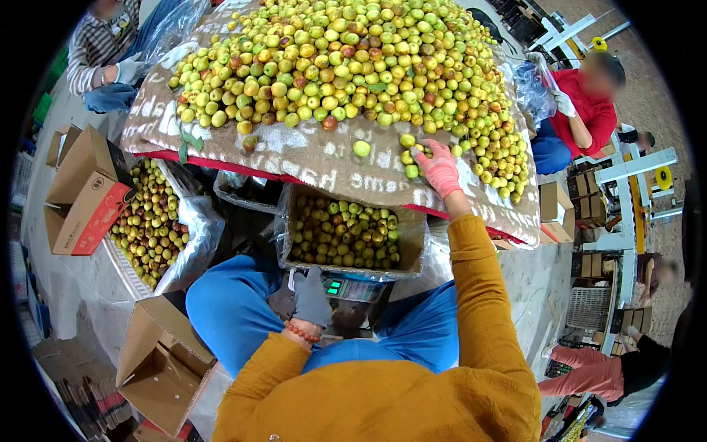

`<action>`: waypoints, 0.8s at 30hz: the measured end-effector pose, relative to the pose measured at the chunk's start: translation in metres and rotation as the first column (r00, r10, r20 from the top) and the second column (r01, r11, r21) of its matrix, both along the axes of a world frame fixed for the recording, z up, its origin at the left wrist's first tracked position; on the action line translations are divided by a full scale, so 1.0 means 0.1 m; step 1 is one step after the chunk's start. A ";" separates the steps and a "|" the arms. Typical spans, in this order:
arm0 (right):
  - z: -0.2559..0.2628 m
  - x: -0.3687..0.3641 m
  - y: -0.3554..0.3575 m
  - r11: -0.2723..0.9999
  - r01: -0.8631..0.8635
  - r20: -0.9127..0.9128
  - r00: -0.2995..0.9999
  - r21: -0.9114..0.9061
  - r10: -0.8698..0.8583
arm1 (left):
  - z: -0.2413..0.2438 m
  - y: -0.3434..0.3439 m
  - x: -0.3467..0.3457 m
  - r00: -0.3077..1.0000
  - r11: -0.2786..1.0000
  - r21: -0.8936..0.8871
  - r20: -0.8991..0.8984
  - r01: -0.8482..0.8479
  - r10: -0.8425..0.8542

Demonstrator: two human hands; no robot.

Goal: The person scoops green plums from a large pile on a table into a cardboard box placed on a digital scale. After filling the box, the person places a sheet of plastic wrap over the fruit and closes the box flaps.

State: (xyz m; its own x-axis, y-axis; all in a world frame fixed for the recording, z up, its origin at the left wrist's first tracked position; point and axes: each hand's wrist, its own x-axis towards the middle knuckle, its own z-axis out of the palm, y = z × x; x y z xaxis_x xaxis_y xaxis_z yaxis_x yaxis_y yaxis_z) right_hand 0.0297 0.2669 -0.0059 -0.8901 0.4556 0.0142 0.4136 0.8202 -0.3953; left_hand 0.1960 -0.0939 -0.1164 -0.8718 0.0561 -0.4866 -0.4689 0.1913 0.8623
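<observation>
A wide heap of yellow-green and reddish jujubes (pixel 331 72) lies on a brown patterned blanket (pixel 309 149). My right hand (pixel 440 168), in a coral glove, reaches onto the blanket, its fingers against a small cluster of jujubes (pixel 410 157). Whether it grips any of them is unclear. One jujube (pixel 362 148) lies alone to the left of this hand. Between my knees stands a plastic-lined carton (pixel 414 243) partly filled with jujubes. A digital scale (pixel 353 289) with a green lit display shows below it. My left hand (pixel 312 298), in a grey glove, is at the carton's near edge, beside the display; its fingertips are partly hard to make out.
Left of my legs are a lined crate (pixel 124 265) of jujubes, an upright printed carton (pixel 83 199) and an open carton (pixel 165 370). The blanket's red-trimmed edge (pixel 265 172) overhangs the lined carton. Gloved co-workers sit at left (pixel 107 61) and right (pixel 588 110).
</observation>
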 end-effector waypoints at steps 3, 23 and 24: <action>0.07 0.03 -0.28 1.000 -0.001 0.107 0.994 -0.005 0.002 | 0.42 0.06 -0.08 0.981 0.960 -0.201 0.024 0.195 -0.194; -0.01 0.70 -1.66 0.784 -0.515 0.075 0.848 0.347 0.524 | 0.35 0.15 -0.20 0.765 0.716 0.361 0.524 -0.597 0.374; -0.21 0.78 -1.54 0.689 -0.578 0.094 0.791 0.437 0.605 | 0.38 0.14 -0.20 0.775 0.725 0.369 0.523 -0.581 0.355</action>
